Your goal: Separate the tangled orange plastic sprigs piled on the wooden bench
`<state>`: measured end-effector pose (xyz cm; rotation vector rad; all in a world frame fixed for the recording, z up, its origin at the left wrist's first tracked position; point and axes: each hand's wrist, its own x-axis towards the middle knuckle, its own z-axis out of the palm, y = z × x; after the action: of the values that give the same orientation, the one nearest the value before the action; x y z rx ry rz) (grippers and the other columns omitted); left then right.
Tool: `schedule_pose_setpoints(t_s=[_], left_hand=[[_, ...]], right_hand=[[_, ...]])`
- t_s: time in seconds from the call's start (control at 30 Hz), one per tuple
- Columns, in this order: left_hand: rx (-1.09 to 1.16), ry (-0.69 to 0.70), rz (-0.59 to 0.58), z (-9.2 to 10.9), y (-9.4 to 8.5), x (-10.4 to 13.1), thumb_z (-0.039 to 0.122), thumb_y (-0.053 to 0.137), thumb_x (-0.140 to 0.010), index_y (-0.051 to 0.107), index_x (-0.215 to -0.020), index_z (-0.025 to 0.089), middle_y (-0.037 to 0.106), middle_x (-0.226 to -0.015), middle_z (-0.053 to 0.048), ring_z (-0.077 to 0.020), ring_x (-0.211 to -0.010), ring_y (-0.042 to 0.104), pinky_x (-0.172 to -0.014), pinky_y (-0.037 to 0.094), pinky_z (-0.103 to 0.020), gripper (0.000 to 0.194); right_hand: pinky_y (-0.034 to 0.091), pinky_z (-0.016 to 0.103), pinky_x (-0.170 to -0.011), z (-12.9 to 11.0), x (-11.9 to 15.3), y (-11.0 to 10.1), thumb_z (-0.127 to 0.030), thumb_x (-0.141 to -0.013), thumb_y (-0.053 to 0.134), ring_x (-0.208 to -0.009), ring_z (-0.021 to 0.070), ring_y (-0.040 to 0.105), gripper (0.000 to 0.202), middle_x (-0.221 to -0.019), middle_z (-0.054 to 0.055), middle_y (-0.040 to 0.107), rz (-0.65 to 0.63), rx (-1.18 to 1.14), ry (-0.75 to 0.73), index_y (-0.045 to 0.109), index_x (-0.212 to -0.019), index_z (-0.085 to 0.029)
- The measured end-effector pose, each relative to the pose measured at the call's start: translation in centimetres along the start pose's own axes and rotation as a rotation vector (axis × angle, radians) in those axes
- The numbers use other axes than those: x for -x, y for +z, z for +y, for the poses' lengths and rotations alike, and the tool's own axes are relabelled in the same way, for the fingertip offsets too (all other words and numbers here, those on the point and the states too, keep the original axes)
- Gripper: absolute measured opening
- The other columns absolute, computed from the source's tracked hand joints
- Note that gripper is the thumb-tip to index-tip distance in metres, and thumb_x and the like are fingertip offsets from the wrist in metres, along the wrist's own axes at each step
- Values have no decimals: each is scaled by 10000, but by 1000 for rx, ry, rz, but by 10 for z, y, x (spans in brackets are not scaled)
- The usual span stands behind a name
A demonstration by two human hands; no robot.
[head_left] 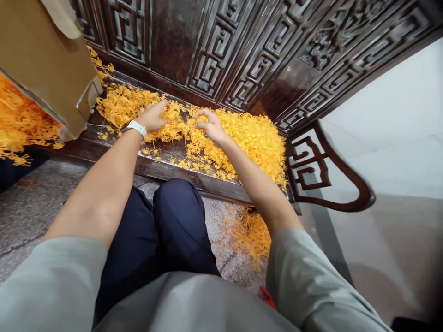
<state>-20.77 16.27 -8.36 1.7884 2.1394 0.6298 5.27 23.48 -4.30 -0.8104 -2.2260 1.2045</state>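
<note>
A spread of small orange-yellow pieces with thin spiky arms, seemingly plastic, covers much of a dark wooden bench [166, 150]. My left hand [154, 116], with a pale watch [135, 128] on the wrist, rests at the left heap [126, 103], thumb and fingers apart. Over the inner edge of the larger right heap [254, 138] is my right hand [212, 127], its thumb and curved fingers spread. Between the two hands lies a thinner strip of pieces. I see nothing gripped in either hand, though some fingertips are hard to make out.
At the left stands a cardboard box [51, 50], with a mass of orange pieces [24, 120] showing at its opening. A carved wooden backrest [173, 41] rises behind the bench, and a curved armrest [360, 196] closes its right end. Orange scraps [249, 233] lie on the speckled floor.
</note>
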Motion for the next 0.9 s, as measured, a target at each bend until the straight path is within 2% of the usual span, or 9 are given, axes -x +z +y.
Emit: schedule_pose_setpoints(t_s=[0.1, 0.23, 0.33, 0.47, 0.6, 0.73, 0.8, 0.9], left_hand=[[23, -11, 28, -4, -1, 1, 413, 717, -947, 546, -1532, 227, 709, -1287, -132, -384, -1347, 585, -1165, 402, -574, 638], [42, -10, 120, -10, -5, 6, 448, 562, -1062, 447, -1585, 173, 570, -1526, -119, -262, -1358, 503, -1210, 355, -485, 602], [83, -14, 143, -9, -8, 11, 628, 550, -1031, 436, -1593, 184, 493, -1605, -113, -278, -1424, 435, -1256, 287, -485, 725], [163, -36, 247, 1, -6, 15, 737, 604, -965, 417, -1579, 188, 418, -1651, -135, -310, -1487, 378, -1274, 255, -514, 845], [231, -96, 372, 11, 2, 12, 712, 575, -1017, 418, -1527, 174, 394, -1627, -157, -257, -1440, 432, -1261, 276, -460, 757], [220, -109, 350, 9, 1, 9, 722, 470, -1095, 376, -1523, 152, 375, -1625, -115, -172, -1396, 415, -1233, 257, -399, 718], [212, -161, 370, -1, -3, 12, 784, 410, -1093, 332, -1532, 126, 346, -1651, -107, -158, -1412, 359, -1260, 201, -394, 794], [218, -315, 433, -24, -10, 17, 960, 298, -984, 199, -1592, 56, 305, -1699, -150, -253, -1533, 192, -1288, 97, -465, 1094]], right_hand=[[383, 309, -660, 1, 28, -2, -247, -782, 668, -693, 131, 398, 221, -961, 23, 592, 47, -92, 41, 576, -982, -224], [286, 299, -623, -9, 59, 10, -293, -798, 681, -623, 136, 322, 226, -718, -48, 409, 58, -198, 79, 555, -981, -247], [307, 307, -644, -18, 78, 30, -322, -816, 676, -641, 134, 360, 205, -751, -37, 459, 17, -243, 30, 548, -954, -242], [344, 308, -645, -26, 103, 63, -347, -854, 641, -656, 136, 423, 172, -794, -23, 515, 114, -281, -16, 516, -908, -242], [400, 313, -674, -41, 133, 93, -298, -952, 550, -651, 146, 504, 59, -772, -33, 557, 148, -141, -53, 518, -951, -247], [448, 342, -722, -69, 161, 105, -233, -986, 490, -659, 170, 575, 45, -784, -17, 606, 158, 87, -101, 513, -960, -262], [478, 352, -708, -82, 178, 107, -227, -996, 481, -670, 189, 620, 65, -809, 3, 654, 105, 172, -133, 523, -977, -273], [520, 362, -674, -93, 207, 107, -219, -1026, 463, -697, 212, 707, 124, -856, 25, 738, -71, 291, -222, 567, -1051, -282]])
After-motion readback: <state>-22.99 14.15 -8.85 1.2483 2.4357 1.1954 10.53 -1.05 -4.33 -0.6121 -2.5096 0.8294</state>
